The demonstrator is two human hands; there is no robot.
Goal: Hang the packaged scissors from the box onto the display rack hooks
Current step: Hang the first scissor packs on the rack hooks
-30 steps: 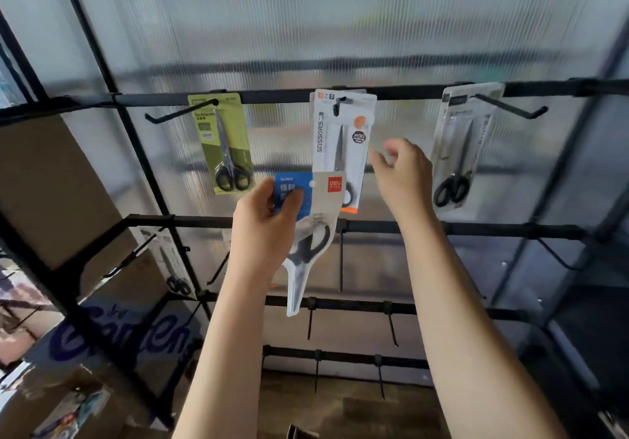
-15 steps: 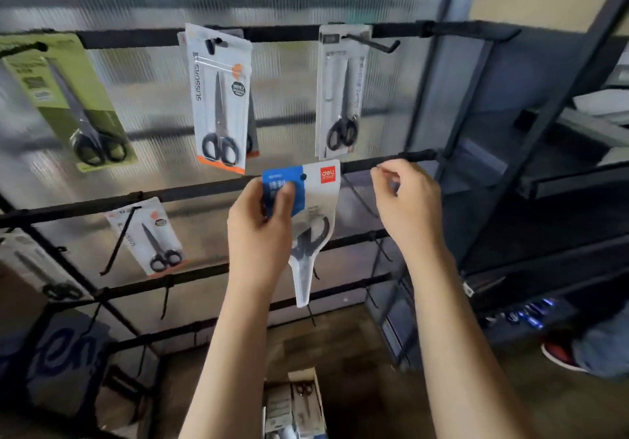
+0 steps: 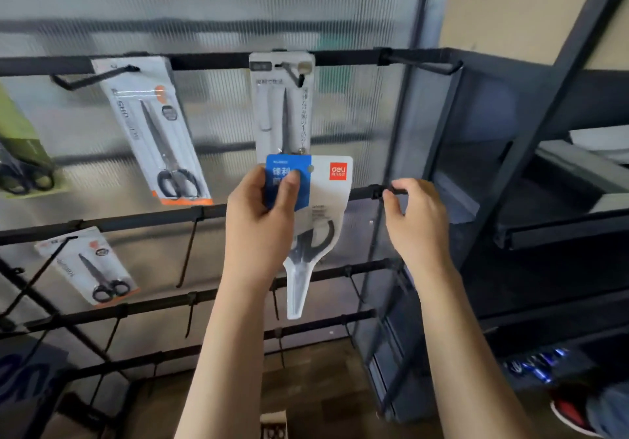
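My left hand (image 3: 259, 224) grips a packaged pair of scissors (image 3: 315, 231) by its blue-and-white card top, blade end hanging down, in front of the rack's second bar (image 3: 136, 221). My right hand (image 3: 417, 219) pinches a black hook (image 3: 391, 191) at the right end of that bar, just right of the pack. Above, two white scissor packs (image 3: 151, 129) (image 3: 282, 105) hang from top-bar hooks. A smaller pack (image 3: 88, 270) hangs lower left. A green pack (image 3: 20, 153) shows at the left edge.
An empty hook (image 3: 425, 64) juts from the top bar's right end. Several bare hooks hang from the lower bars (image 3: 190, 302). Dark shelving (image 3: 561, 227) stands at the right. The box's top (image 3: 274, 425) peeks in at the bottom edge; a red shoe (image 3: 571, 411) is at bottom right.
The view swung right along the rack. My right hand left the middle hanging pack and dropped to the hook on the second bar. My left hand kept hold of the pack.
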